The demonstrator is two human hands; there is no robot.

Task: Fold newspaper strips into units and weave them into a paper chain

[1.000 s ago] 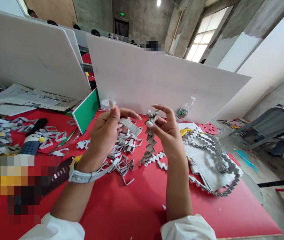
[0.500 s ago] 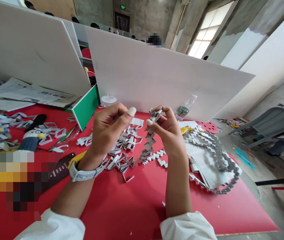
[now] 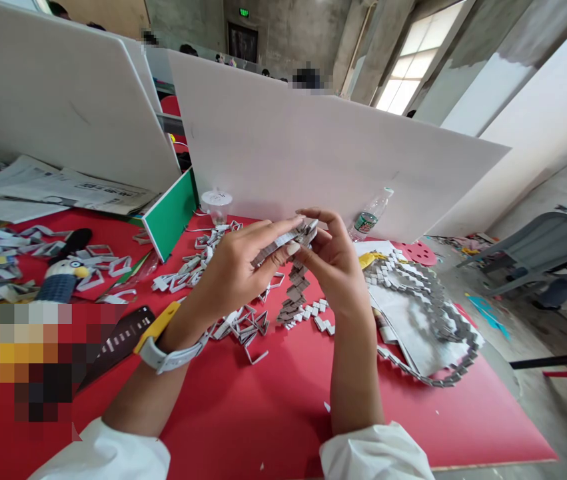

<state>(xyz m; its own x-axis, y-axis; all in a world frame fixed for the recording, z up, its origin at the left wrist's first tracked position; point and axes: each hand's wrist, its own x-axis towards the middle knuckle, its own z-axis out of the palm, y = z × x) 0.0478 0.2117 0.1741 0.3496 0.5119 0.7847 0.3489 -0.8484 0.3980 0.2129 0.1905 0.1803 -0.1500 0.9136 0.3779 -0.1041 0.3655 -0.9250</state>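
My right hand point(image 3: 334, 270) pinches the upper end of a zigzag woven paper chain point(image 3: 297, 287), which hangs down to the red table. My left hand point(image 3: 238, 267) is closed on a folded paper strip point(image 3: 268, 249), its fingers on top and thumb below. The strip's far end meets the chain end between both hands' fingertips; whether it is threaded in is hidden by the fingers. Below and behind my left hand lie several loose folded paper strips point(image 3: 240, 325). More of the chain point(image 3: 456, 383) curls over the table on the right.
A white partition point(image 3: 313, 147) stands behind the table. Near it are a lidded plastic cup point(image 3: 216, 201) and a plastic bottle point(image 3: 366, 219). A green-faced board point(image 3: 170, 217), newspapers point(image 3: 93, 190) and a bird-shaped toy point(image 3: 58, 283) are at left. A grey chair point(image 3: 553, 233) stands off to the right.
My left hand has moved right and turned palm down, bringing a paper strip to the chain end. My right hand has stayed almost in place, still pinching the chain.
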